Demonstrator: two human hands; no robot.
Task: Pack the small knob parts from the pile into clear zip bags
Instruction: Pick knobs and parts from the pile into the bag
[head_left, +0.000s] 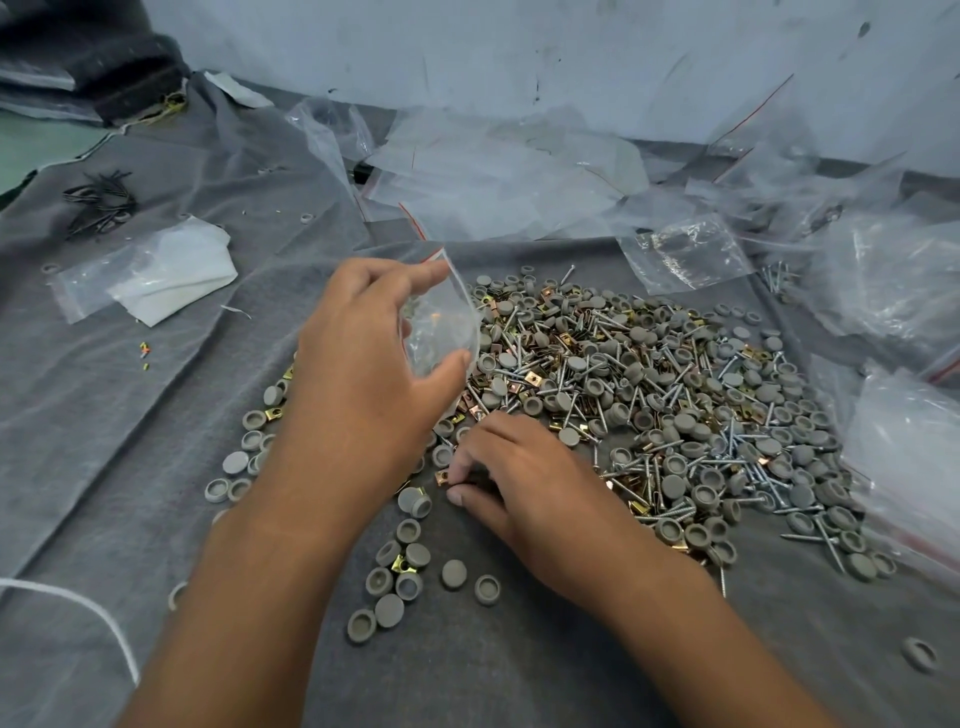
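A wide pile (675, 395) of grey round knob caps, silver screws and brass clips lies on grey cloth at centre right. My left hand (363, 364) holds a small clear zip bag (441, 322) between thumb and fingers, above the pile's left edge. The bag's mouth with its red strip points up. Lower down, my right hand (524, 483) rests on the cloth at the pile's near edge, fingers curled and pinching at small parts by a brass clip (442, 475). What sits under those fingertips is hidden. Loose grey caps (410, 577) lie scattered between my forearms.
Several empty clear zip bags (498, 171) lie heaped along the back wall and at the right (904, 457). A flat bag with white paper (156, 275) is at the left, with black ties (98, 200) behind it. A white cord (78, 608) crosses the lower left.
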